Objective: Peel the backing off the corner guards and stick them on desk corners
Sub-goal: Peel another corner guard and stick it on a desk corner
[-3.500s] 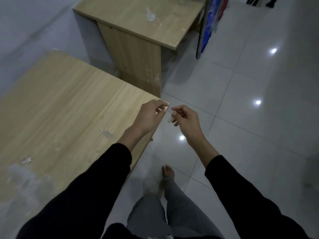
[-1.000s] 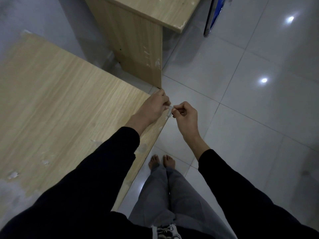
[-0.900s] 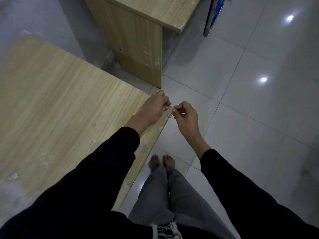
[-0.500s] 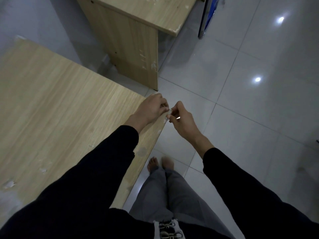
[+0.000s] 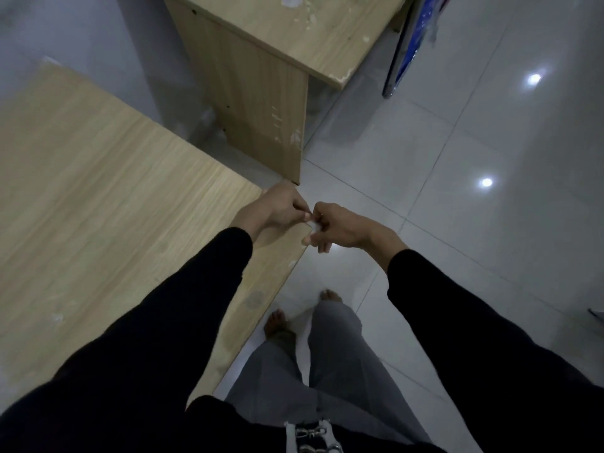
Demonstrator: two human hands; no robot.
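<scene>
The small pale corner guard (image 5: 314,225) sits right at the near corner of the wooden desk (image 5: 114,197); blur hides whether it touches the wood. 2 hands meet on it. The left hand (image 5: 277,209), fingers curled, pinches its left side. The right hand (image 5: 340,227) pinches its right side with thumb and forefinger, its other fingers hanging curled beside the desk edge, above the tiled floor (image 5: 457,243).

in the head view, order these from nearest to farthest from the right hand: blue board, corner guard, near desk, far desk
1. corner guard, pinched in the right hand
2. near desk, corner just left of it
3. far desk, beyond, upper left
4. blue board, farthest, upper right
</scene>
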